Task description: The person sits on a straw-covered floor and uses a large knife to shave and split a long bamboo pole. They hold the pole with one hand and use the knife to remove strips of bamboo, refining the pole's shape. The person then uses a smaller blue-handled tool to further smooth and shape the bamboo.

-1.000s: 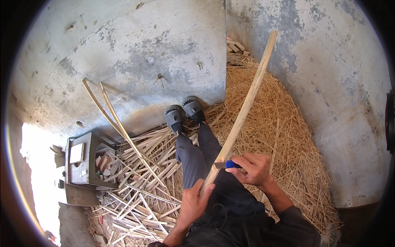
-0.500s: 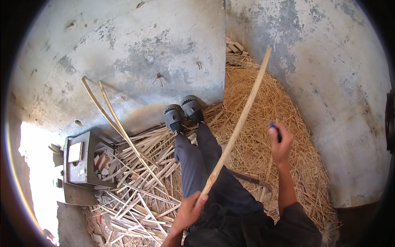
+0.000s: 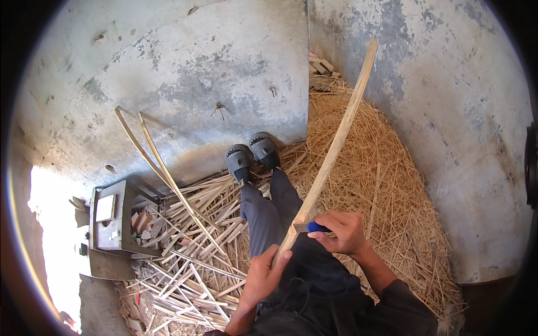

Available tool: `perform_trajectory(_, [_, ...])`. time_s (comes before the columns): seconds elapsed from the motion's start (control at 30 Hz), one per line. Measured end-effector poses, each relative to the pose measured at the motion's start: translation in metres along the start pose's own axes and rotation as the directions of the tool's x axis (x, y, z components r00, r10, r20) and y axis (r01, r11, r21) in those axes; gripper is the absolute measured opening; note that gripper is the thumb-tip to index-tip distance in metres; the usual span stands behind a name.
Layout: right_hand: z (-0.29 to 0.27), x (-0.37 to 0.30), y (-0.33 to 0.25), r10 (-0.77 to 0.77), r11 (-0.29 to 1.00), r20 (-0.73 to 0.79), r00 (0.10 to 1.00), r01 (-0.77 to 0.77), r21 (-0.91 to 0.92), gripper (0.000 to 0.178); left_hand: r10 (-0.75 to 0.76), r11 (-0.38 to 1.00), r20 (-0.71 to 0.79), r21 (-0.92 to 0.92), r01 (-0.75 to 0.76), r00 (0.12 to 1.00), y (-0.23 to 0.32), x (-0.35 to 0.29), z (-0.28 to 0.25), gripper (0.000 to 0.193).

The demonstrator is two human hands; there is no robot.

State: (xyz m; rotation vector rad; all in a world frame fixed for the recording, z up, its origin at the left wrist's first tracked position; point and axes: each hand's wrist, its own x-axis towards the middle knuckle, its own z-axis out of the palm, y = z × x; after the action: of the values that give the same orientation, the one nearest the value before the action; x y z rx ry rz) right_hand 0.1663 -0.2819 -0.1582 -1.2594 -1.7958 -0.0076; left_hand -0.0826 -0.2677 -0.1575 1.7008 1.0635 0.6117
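Gripping blue-handled knife, right hand is holding blade to bamboo strip, any slip endangering left hand clasping strip nearby.

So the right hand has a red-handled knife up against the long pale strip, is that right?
Not quite: the handle is blue, as the head view shows. The right hand does have the knife up against the long pale strip.

Loose wooden strips and heaped straw-like scraps suggest a rough workshop.
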Motion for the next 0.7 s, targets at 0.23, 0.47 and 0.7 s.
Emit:
perform_trajectory(0.23, [-0.003,0.005,-0.005,0.006,1.0,0.013,1.0,-0.006,-0.029,0.03,0.075,0.989,-0.079,0.136,-0.064,0.994,0.019,0.003,0.001,0.034])
perform_trajectory(0.47, [-0.007,0.008,0.0,0.026,0.994,-0.027,0.999,-0.029,-0.102,0.029,0.066,0.988,-0.104,0.146,-0.05,0.992,0.017,0.003,0.002,0.035])
perform_trajectory(0.7, [-0.049,0.012,0.077,0.383,0.886,-0.376,0.844,-0.451,-0.111,0.03,-0.069,0.996,0.055,0.06,0.066,0.996,-0.004,-0.032,0.0,0.035])
